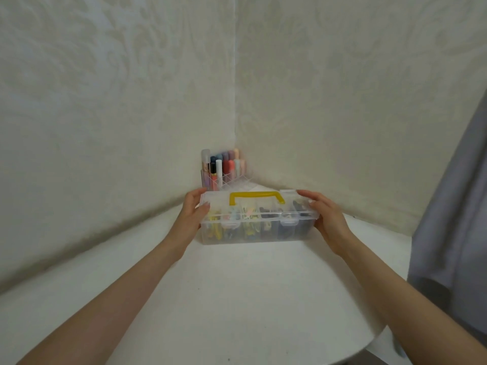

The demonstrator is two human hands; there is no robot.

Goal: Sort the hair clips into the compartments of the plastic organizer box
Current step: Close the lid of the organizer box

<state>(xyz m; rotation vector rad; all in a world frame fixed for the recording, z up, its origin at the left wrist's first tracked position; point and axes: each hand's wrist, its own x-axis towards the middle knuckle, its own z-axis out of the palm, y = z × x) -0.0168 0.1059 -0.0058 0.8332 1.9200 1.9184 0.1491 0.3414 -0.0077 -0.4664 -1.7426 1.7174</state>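
Organizer box point(263, 234): clear plastic, lid closed, yellow handle point(257, 195) on top; at the far corner of the white table point(237, 299), between both hands.
Hair clips point(247, 229): mixed colours, inside the compartments, seen through the front wall.
Left hand point(191, 214): grip closed round the box's left end, thumb on the lid edge.
Right hand point(326, 219): grip closed round the right end, fingers over the lid.
Clear holder point(224, 180): just behind the box, upright coloured tubes inside.
Grey fabric point(453, 219): at the right edge.
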